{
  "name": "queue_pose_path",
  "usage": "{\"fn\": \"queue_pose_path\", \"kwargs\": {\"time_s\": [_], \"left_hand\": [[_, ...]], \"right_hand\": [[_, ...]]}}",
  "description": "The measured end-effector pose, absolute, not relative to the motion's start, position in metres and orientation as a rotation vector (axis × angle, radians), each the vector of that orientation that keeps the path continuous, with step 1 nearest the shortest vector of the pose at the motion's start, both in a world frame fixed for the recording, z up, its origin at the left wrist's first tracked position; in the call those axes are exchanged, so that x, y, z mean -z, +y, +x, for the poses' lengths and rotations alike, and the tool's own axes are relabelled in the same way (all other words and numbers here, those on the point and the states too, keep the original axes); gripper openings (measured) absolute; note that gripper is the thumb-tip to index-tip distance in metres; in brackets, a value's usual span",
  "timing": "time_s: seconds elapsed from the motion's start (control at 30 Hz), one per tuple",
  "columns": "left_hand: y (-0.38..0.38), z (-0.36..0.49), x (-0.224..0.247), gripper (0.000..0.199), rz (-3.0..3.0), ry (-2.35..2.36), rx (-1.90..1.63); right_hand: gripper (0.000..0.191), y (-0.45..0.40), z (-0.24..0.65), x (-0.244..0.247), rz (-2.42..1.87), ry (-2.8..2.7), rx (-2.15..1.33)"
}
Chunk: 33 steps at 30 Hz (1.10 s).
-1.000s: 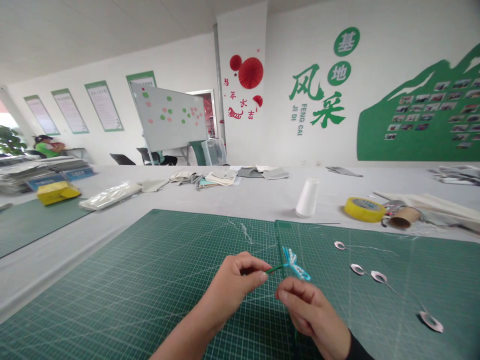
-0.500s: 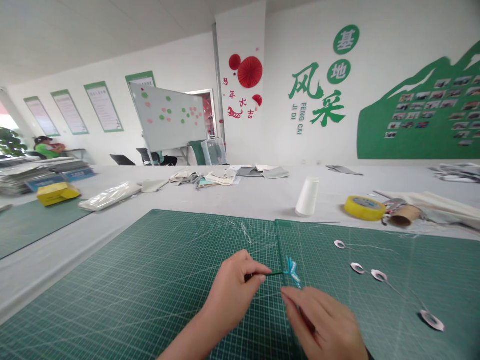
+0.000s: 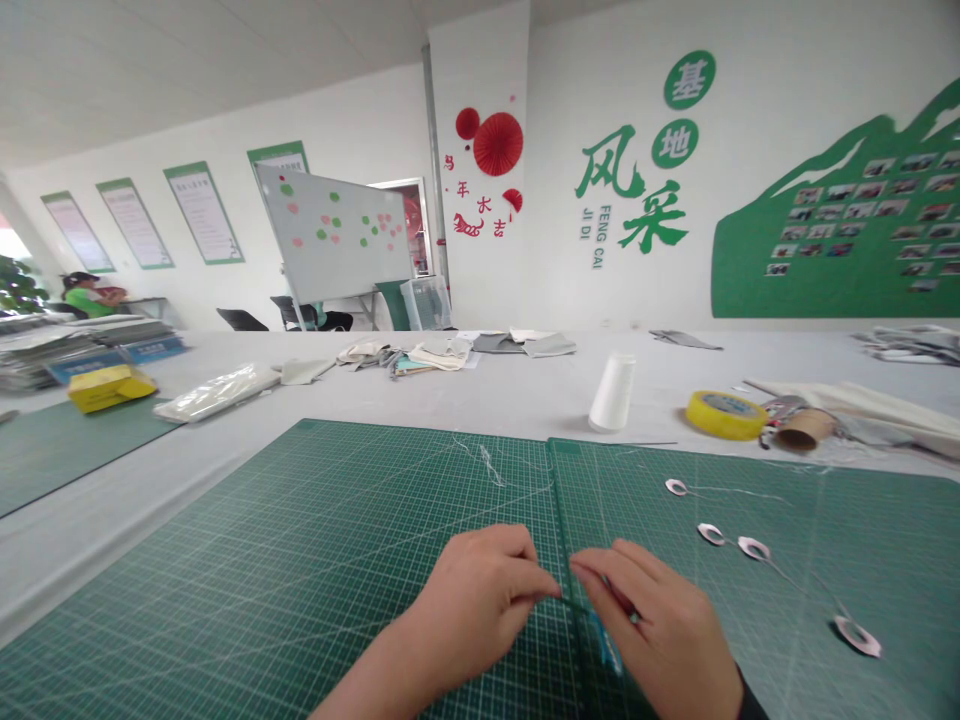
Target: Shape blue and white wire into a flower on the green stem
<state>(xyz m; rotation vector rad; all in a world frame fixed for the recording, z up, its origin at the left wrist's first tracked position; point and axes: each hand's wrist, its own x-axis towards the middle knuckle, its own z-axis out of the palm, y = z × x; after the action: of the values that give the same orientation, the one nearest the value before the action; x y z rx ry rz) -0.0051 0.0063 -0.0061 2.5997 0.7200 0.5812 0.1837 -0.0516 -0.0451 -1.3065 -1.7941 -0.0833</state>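
Note:
My left hand [image 3: 487,590] is closed in a pinch on a thin dark green stem [image 3: 573,605] above the cutting mat [image 3: 375,530]. At the stem's far end hangs a small bright blue piece with white marks [image 3: 607,648], partly covered by my right hand [image 3: 660,625]. The thumb and fingertips of that hand are drawn together just above the stem. Whatever they pinch, if anything, is too small to make out. To the right, several small pale rings with dark centres, one of them a ring [image 3: 754,548], lie on the mat with thin threads.
Behind the mat stand a white thread cone [image 3: 613,393], a yellow tape roll [image 3: 726,415] and a brown cardboard tube [image 3: 804,430]. Fabric scraps [image 3: 442,354] lie farther back. On the left are a clear plastic packet [image 3: 217,393] and a yellow box [image 3: 112,387]. A person [image 3: 90,295] sits far left.
Both hands have shifted: the left a little lower and right, the right up towards the stem. The blue piece has swung down and is now partly behind the right hand.

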Motion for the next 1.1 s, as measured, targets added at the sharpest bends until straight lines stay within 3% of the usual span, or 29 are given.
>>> {"fn": "queue_pose_path", "kwargs": {"time_s": [0.2, 0.47, 0.83, 1.1], "left_hand": [[0.006, -0.007, 0.005, 0.024, 2.603, 0.653, -0.525], [0.005, -0.01, -0.003, 0.02, 2.196, 0.57, -0.563], [0.013, -0.001, 0.011, 0.015, 1.757, 0.775, -0.775], [0.02, 0.0, 0.014, 0.015, 1.689, 0.957, -0.818]], "right_hand": [[0.02, -0.041, 0.194, 0.042, -1.467, -1.599, -0.793], [0.043, -0.03, 0.2, 0.052, -1.252, -1.387, -1.453], [0.042, -0.04, 0.177, 0.058, -1.141, -1.084, -1.633], [0.033, -0.042, 0.169, 0.062, -1.276, -1.297, -1.219]]}}
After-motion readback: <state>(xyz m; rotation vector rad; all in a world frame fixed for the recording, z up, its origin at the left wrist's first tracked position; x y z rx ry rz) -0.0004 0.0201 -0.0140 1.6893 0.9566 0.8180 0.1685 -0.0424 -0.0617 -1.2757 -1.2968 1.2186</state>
